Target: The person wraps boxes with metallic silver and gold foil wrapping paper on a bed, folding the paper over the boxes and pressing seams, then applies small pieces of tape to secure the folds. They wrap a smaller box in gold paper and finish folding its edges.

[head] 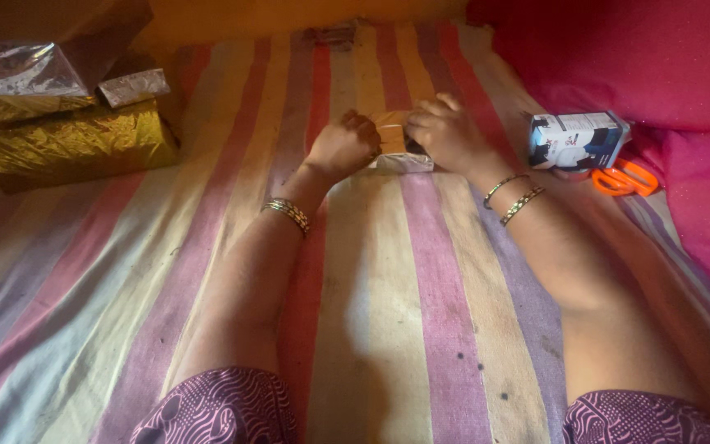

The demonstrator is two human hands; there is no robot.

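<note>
Both arms reach forward over a striped bedsheet (388, 271). My left hand (341, 146) and my right hand (445, 130) close together on a small brown box (394, 138) partly wrapped in silver foil paper. The box lies on the sheet between the two hands, and fingers cover most of it. Only its top face and a strip of foil along the near edge show. Gold bangles circle both wrists.
Gold and silver foil-wrapped boxes (67, 136) are stacked at the far left. A small white and blue carton (577, 140) lies to the right of my right hand, beside orange-handled scissors (626, 178). Pink bedding (659, 66) fills the right side.
</note>
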